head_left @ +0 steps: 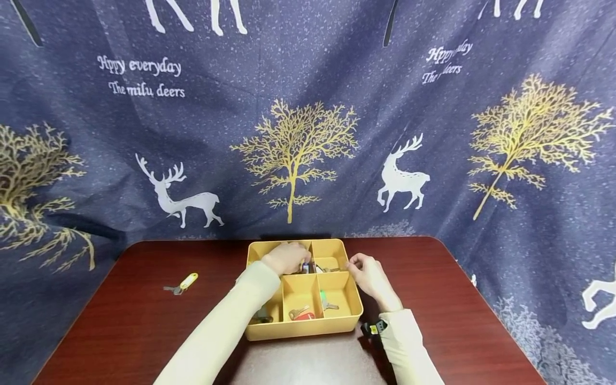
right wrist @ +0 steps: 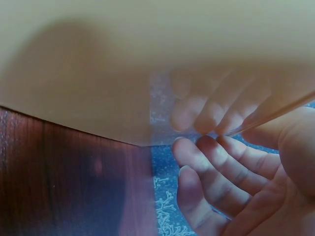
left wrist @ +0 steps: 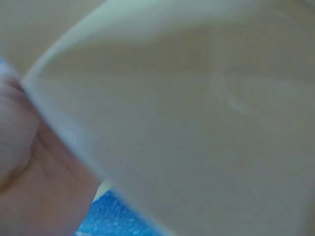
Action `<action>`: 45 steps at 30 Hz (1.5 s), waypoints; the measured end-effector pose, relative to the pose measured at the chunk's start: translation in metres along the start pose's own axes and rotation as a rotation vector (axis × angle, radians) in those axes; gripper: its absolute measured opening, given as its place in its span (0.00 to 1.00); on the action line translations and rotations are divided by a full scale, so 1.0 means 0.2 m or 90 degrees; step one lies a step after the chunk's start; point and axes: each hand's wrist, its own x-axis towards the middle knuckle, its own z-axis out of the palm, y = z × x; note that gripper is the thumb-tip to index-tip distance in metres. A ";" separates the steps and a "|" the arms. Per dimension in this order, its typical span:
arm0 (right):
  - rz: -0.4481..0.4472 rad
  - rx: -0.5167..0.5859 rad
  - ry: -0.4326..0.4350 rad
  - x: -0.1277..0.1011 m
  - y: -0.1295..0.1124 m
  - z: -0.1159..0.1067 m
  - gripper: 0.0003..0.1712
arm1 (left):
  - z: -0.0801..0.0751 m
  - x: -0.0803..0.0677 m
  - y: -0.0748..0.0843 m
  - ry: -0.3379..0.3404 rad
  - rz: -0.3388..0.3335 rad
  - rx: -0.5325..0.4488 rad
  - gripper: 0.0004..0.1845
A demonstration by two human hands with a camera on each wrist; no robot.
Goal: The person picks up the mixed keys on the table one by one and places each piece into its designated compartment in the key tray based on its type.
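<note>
A yellow divided organizer box (head_left: 308,325) stands on the table. My left hand (head_left: 287,258) reaches into its back left compartment, fingers bent down, with a dark blue key tag (head_left: 306,267) at the fingertips. The box wall hides most of those fingers in the left wrist view. My right hand (head_left: 368,272) holds the box's right side wall, fingers outside and thumb over the rim, as the right wrist view shows. Keys (head_left: 329,269) lie in the back right compartment. The front compartments hold a key with a red tag (head_left: 304,316) and one with a green tag (head_left: 323,297).
A key with a yellow tag (head_left: 189,280) lies on the dark red table (head_left: 144,315), left of the box. Something dark (head_left: 261,320) sits in the front left compartment. Behind the table hangs a blue cloth (head_left: 337,69) printed with deer and trees.
</note>
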 end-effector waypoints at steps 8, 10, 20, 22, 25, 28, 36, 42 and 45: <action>0.019 0.003 -0.002 -0.02 0.01 -0.01 0.06 | -0.07 -0.04 0.03 0.010 0.000 -0.025 0.21; 0.017 0.006 -0.004 -0.02 0.01 -0.01 0.06 | -0.10 -0.06 0.04 0.017 -0.004 -0.023 0.25; 0.008 0.007 -0.002 0.00 -0.01 -0.01 0.06 | -0.24 -0.24 0.01 0.041 -0.051 -0.090 0.37; 0.008 0.004 -0.004 0.00 -0.01 -0.01 0.06 | -0.25 -0.29 -0.02 0.057 -0.064 -0.114 0.39; 0.010 0.003 -0.006 0.01 -0.01 -0.02 0.06 | -0.26 -0.36 -0.06 0.084 -0.080 -0.138 0.41; 0.008 0.003 -0.008 0.01 -0.01 -0.02 0.06 | -0.27 -0.43 -0.10 0.119 -0.084 -0.153 0.44; 0.007 0.008 -0.013 0.01 -0.01 -0.02 0.07 | -0.22 -0.63 -0.20 0.203 -0.116 -0.224 0.46; 0.005 0.010 -0.015 0.00 -0.01 -0.01 0.07 | -0.15 -0.78 -0.30 0.260 -0.167 -0.255 0.47; 0.002 0.011 -0.015 0.00 0.00 -0.01 0.07 | -0.14 -0.86 -0.35 0.283 -0.196 -0.269 0.47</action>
